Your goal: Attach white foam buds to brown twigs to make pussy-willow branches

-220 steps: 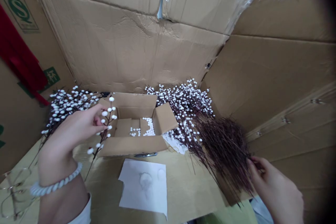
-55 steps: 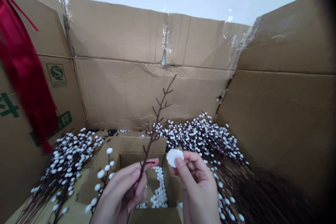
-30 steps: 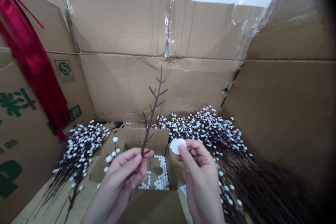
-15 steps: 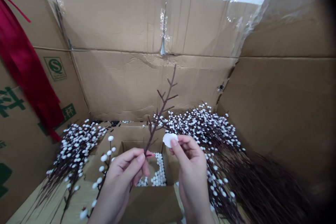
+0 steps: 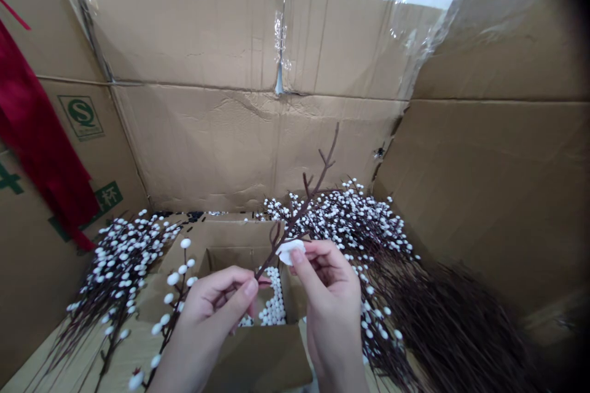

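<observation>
Twig (image 5: 300, 213) is partly hidden by left hand (image 5: 216, 307).

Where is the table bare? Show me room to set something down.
Bare table: a small patch between left berry bundle and single berry branch; a narrow strip beside the left wall. Crowded: the middle, with box, left hand and right hand; the right, with berries and twigs.

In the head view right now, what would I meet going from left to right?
Red ribbon → leftmost bunch of white-berried stems → left hand → white piece → right hand → heap of bare dark stems.
</observation>
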